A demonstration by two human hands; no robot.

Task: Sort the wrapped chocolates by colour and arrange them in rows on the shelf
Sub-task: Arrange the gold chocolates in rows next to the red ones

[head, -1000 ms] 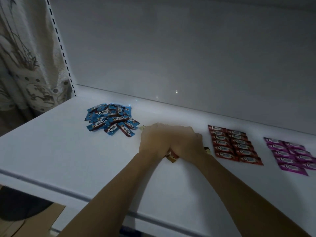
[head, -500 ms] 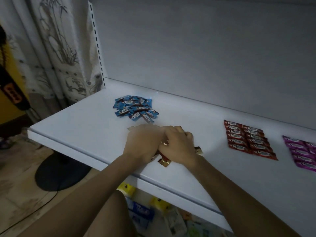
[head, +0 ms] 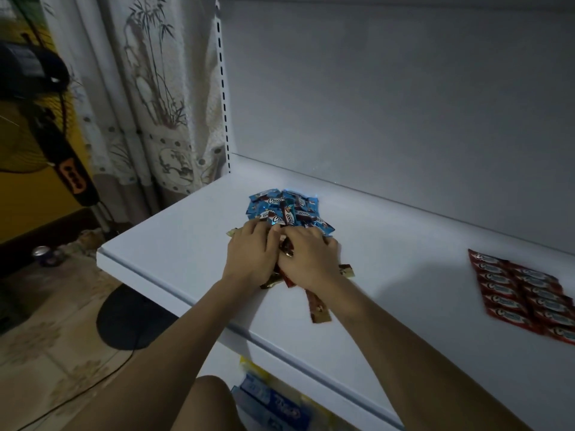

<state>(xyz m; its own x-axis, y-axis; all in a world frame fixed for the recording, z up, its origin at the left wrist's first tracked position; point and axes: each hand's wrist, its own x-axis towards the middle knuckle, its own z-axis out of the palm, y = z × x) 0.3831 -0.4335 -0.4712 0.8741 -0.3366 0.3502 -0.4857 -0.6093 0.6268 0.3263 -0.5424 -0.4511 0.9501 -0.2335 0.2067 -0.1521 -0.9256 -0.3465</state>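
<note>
A: Left hand (head: 251,258), right hand (head: 306,259)?
B: Side by side, bent over brown chocolates (head: 318,307) on shelf (head: 174,259); grip not discernible.
A: Elsewhere?
B: Blue pile (head: 280,206) touching fingertips; red rows (head: 522,293) well apart, rightward.

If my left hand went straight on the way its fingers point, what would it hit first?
The pile of blue chocolates. The fingertips of the left hand sit at its near edge; whether they touch it is unclear.
</note>
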